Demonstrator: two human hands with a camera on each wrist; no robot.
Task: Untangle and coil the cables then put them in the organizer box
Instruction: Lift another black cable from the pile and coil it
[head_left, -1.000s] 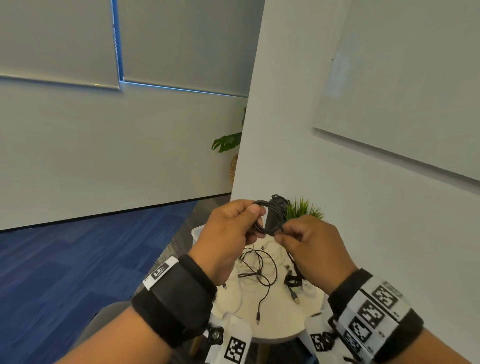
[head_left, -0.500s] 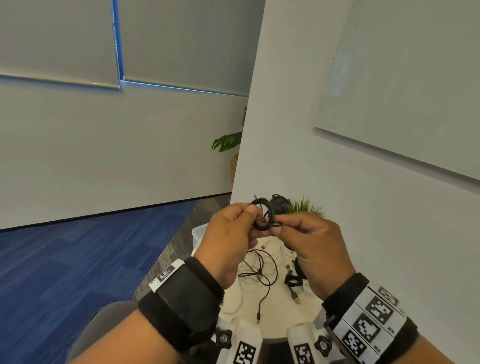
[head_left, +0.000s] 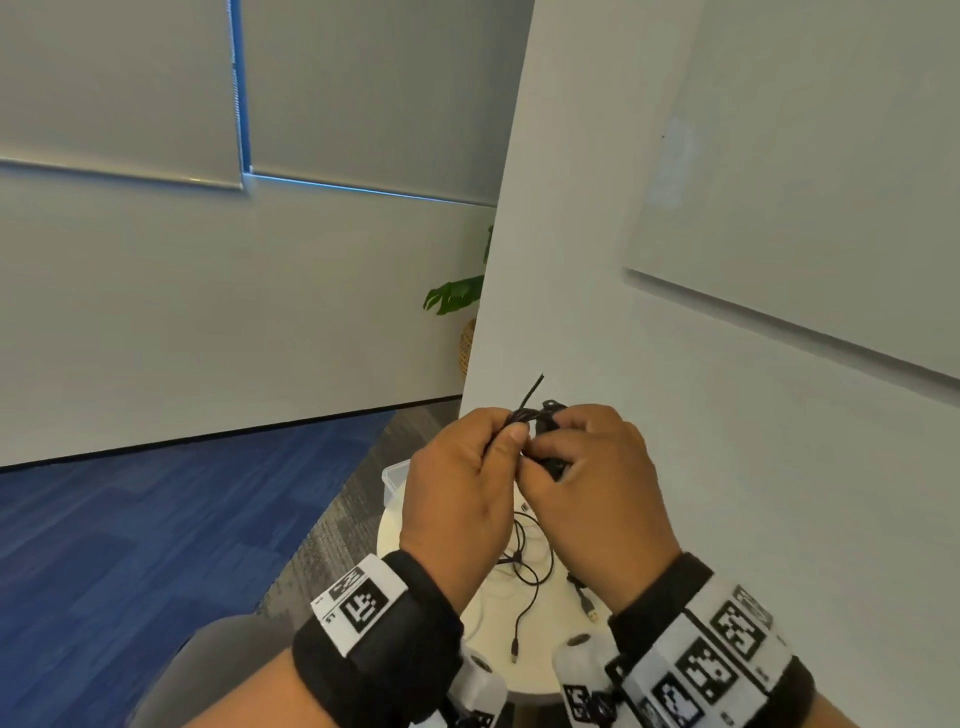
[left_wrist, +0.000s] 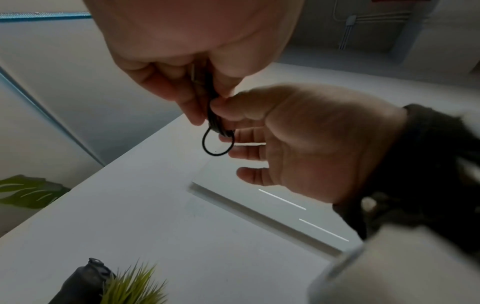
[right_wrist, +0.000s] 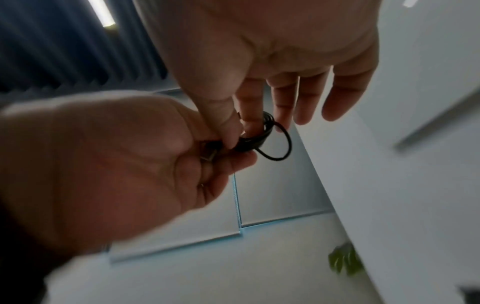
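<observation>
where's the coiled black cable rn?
Head view, centre: the coiled black cable is held up above the round table, pinched between the left hand and right hand.

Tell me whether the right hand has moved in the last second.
Yes. The right hand has shifted left, toward the wall corner and the left hand; both pinch the black cable.

Low in the frame's centre, loose cables (head_left: 524, 566) are lying on the surface (head_left: 545, 670), the organizer box (head_left: 393, 479) sitting at its upper-left edge.
</observation>
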